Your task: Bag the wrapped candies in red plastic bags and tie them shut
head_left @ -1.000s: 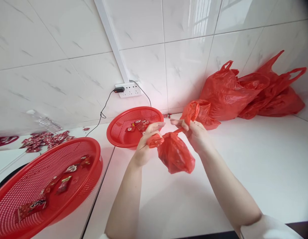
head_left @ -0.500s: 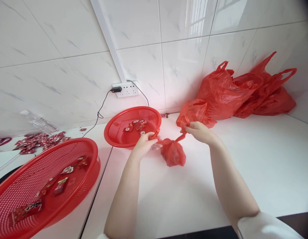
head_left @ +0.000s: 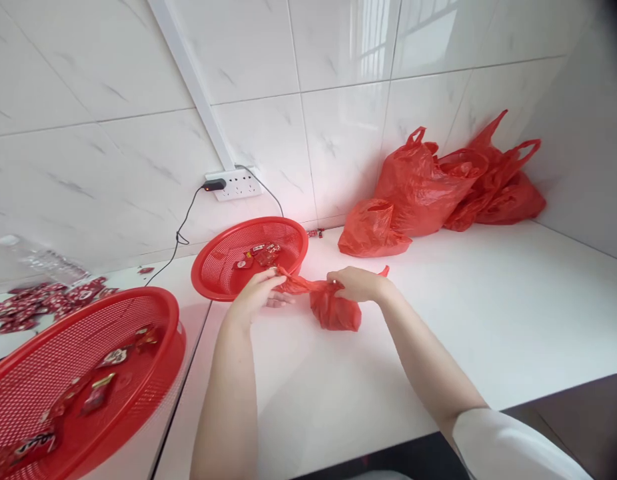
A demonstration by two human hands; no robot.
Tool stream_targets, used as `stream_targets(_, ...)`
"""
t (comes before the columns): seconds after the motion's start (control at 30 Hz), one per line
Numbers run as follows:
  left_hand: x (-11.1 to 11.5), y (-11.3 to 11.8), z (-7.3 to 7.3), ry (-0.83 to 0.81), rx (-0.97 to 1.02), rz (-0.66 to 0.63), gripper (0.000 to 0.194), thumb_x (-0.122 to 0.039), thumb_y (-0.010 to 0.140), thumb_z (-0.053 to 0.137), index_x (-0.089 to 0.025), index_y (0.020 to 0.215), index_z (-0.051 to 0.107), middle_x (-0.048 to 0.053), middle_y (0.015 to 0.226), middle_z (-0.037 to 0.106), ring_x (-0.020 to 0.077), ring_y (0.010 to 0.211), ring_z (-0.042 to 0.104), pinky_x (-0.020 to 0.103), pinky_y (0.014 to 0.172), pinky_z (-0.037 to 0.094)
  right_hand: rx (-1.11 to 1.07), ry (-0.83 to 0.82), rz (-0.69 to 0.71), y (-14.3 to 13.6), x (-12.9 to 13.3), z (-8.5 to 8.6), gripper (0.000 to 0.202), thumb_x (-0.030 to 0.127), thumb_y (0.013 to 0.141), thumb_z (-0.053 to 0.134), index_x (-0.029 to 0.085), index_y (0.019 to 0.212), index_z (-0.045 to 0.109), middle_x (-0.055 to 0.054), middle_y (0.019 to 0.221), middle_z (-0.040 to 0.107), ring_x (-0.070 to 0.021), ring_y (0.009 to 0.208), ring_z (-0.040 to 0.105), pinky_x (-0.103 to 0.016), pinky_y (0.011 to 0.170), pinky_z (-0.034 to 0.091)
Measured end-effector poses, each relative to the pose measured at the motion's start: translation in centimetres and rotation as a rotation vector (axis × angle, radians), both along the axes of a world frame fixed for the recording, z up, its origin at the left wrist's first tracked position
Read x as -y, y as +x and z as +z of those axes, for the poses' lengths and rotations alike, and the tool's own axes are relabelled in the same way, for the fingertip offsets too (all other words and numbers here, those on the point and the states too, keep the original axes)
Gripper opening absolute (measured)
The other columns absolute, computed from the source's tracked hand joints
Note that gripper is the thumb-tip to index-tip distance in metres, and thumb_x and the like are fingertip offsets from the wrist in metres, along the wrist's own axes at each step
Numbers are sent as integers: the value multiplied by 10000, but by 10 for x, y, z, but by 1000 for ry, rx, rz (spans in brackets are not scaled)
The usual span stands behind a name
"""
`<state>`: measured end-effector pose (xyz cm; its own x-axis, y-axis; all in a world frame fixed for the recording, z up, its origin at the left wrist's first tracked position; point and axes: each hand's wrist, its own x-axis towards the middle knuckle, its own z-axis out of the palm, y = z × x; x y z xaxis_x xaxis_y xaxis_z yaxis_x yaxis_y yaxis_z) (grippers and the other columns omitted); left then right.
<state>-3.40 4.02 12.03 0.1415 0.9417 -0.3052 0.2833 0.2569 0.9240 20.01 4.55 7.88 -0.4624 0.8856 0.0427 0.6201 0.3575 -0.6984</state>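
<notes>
At the far left a large red mesh basket (head_left: 73, 373) holds a few red-wrapped sweets, and behind it more wrapped sweets (head_left: 38, 308) lie scattered on the white bench (head_left: 488, 320). A second, smaller red basket (head_left: 248, 257) sits near the tiled wall under a socket (head_left: 234, 185) with a black plug and trailing cable. Just in front of that basket the left hand (head_left: 256, 297) pinches one twisted handle of a small red plastic bag (head_left: 334, 310), fingers closed on the strip of film. The right hand (head_left: 356, 285) pinches the other handle above the bag's bulging body, its fingers closed too, with a red tip poking out beside the wrist. A second ago the bag hung in the air between raised hands; half a second ago it was lower; now it rests on the bench and the two handles are drawn out sideways and low — the knot at its neck looks tightened, though the hands hide the knot itself. Further right, near the wall, a slack open red bag (head_left: 372, 230) lies beside a heap of fuller red bags (head_left: 458, 183) in the corner — well apart from the hands.
</notes>
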Motion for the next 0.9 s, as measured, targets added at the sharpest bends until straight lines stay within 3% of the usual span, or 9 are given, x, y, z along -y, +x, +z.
stream_targets(0.2, 12, -19, 27, 97, -51, -71, 359, -503, 801, 622, -198, 991, 613, 83, 978, 737, 177, 693, 706, 280, 648, 534, 263, -6, -252, 108, 18, 34, 163, 91, 644, 562, 230, 685, 637, -36, 767, 665, -220, 721, 581, -338, 655, 425)
stream_targets(0.27, 17, -23, 32, 119, -91, -86, 393, -540, 810, 601, -202, 1009, 614, 87, 1001, 733, 196, 711, 708, 303, 660, 537, 300, -49, -477, 154, 36, 38, 213, 94, 646, 566, 242, 755, 674, -43, 847, 695, -250, 785, 612, -365, 694, 440)
stream_targets(0.33, 21, -25, 35, 155, -111, -97, 407, -562, 817, 587, -210, 1019, 616, 85, 1007, 730, 207, 729, 710, 317, 673, 537, 288, -101, -873, 192, 54, 36, 267, 125, 689, 576, 264, 884, 693, -84, 969, 707, -290, 813, 628, -408, 691, 455)
stream_targets(0.4, 24, -24, 37, 207, -102, -90, 408, -571, 819, 584, -216, 1016, 616, 79, 989, 729, 207, 729, 707, 320, 678, 535, 243, 19, -1213, 216, 68, 33, 313, 138, 749, 532, 257, 995, 685, -152, 1093, 683, -343, 918, 628, -455, 724, 462)
stream_targets(0.47, 26, -22, 39, 241, -87, -78, 407, -574, 819, 583, -215, 1009, 613, 77, 969, 728, 207, 713, 700, 321, 664, 532, 186, 184, -1318, 224, 70, 32, 315, 165, 799, 497, 229, 1050, 677, -182, 1117, 676, -358, 1017, 617, -470, 801, 464)
stream_targets(0.6, 29, -18, 41, 214, -122, -154, 390, -567, 849, 543, -217, 1009, 607, 75, 991, 716, 198, 704, 697, 309, 655, 522, 105, 282, -1133, 197, 36, 30, 307, 241, 878, 460, 182, 1099, 665, -135, 1098, 701, -273, 1042, 635, -385, 927, 452)
stream_targets(0.73, 30, -13, 42, 177, -166, -242, 376, -561, 877, 502, -224, 1016, 594, 64, 986, 707, 198, 738, 701, 308, 681, 516, 211, 176, -890, 145, -8, 20, 433, 230, 870, 491, 113, 1284, 538, -188, 1253, 616, -274, 1075, 611, -375, 891, 453)
stream_targets(0.8, 30, -10, 42, 164, -176, -279, 372, -560, 890, 479, -227, 1014, 588, 59, 986, 703, 197, 753, 701, 309, 690, 513, 312, 93, -702, 120, -17, 18, 357, 212, 842, 529, 129, 1181, 603, -166, 1142, 662, -278, 1024, 622, -356, 826, 457)
stream_targets(0.9, 30, -5, 40, 149, -174, -328, 363, -552, 899, 466, -220, 993, 579, 65, 1012, 699, 200, 769, 701, 317, 703, 514, 331, 41, -455, 92, -11, 22, 176, 267, 860, 525, 188, 824, 678, -68, 835, 697, -224, 803, 641, -302, 684, 448)
